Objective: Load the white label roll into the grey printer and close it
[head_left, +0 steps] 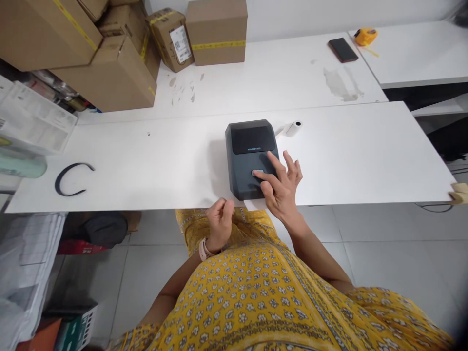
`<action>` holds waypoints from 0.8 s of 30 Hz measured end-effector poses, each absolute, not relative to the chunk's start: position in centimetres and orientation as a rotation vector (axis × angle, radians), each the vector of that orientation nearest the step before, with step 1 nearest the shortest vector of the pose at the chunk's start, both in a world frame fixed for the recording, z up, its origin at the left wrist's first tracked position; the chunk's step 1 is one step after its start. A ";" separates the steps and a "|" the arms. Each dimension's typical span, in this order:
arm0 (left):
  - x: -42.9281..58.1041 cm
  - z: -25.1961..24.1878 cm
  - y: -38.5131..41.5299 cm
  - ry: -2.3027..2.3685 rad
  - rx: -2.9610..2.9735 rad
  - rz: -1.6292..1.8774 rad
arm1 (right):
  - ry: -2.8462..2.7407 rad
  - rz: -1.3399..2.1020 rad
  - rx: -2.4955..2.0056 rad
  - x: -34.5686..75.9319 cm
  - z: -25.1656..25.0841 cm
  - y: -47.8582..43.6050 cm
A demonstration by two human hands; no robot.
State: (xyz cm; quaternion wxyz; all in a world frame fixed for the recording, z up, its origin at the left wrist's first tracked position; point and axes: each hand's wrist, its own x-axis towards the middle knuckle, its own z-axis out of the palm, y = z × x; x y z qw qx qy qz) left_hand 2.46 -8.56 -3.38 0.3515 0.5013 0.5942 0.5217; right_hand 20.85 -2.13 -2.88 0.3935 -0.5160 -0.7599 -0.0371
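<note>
A long white tabletop with a smooth, flat surface (365, 161) stretches across in front of the person, and close to its near edge, around the middle, sits a dark slate-grey box-shaped plastic device with bevelled edges (248, 162). Its body looks matte, and its corners are cut at angles. From where I stand, its long axis runs away from the person, the far end leaning slightly to their left.

The person's bare right hand (281, 190) comes over the device's near right side with the fingers loosely spread and gripping nothing; the index fingertip is down on the top. The bare left hand (220, 219) is curled into a loose fist by the table's front edge, left of the device's near end (whether it touches that edge, I cannot tell).

A glossy black rectangular panel (252, 137) covers the device's far end. Just beyond the far right side lies a small white paper-like roll (293, 129). Toward the near end is a pale-rimmed rectangular button (261, 170), partly hidden under the index finger. Tiny light-blue lettering (253, 148) lines the panel's near border and faces the person, too small to read surely.
</note>
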 end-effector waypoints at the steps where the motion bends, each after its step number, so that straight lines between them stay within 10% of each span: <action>1: 2.3 -3.4 -8.4 1.584 1.373 1.462 | -1.935 -0.110 -1.307 20.9 -3.0 -2.1; 24: 3.5 -4.0 -5.9 1.253 1.545 1.427 | -1.518 0.762 -1.156 22.7 -6.4 -1.2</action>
